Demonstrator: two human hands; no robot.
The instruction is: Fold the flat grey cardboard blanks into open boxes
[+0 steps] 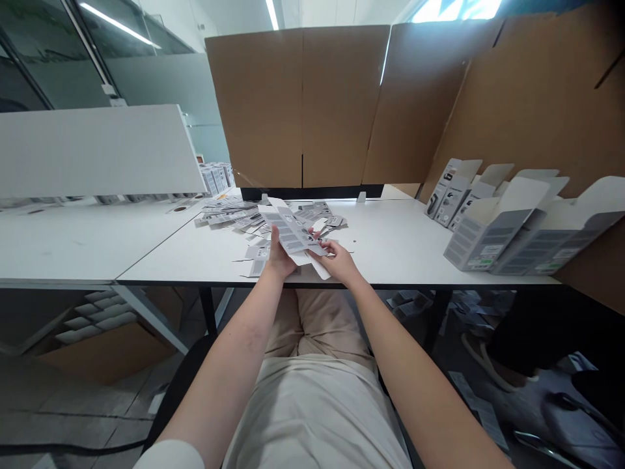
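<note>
A white printed carton (291, 229), with loose flaps at its ends, is held tilted just above the front edge of the table. My left hand (280, 256) grips its left side, the thumb lying along the near face. At its lower right end, my right hand (336, 259) has its fingers closed on the carton by a flap. Behind and to the left of the carton lies a spread pile of flat printed cartons (227, 215). Part of that pile is hidden by the carton and my hands.
Several opened-up cartons (488, 238) stand at the table's right end. Tall brown cardboard panels (336, 111) rise at the back and right. A white table (73, 241) adjoins on the left, with a white panel (92, 153) above it. A person's shoe (488, 361) shows at lower right.
</note>
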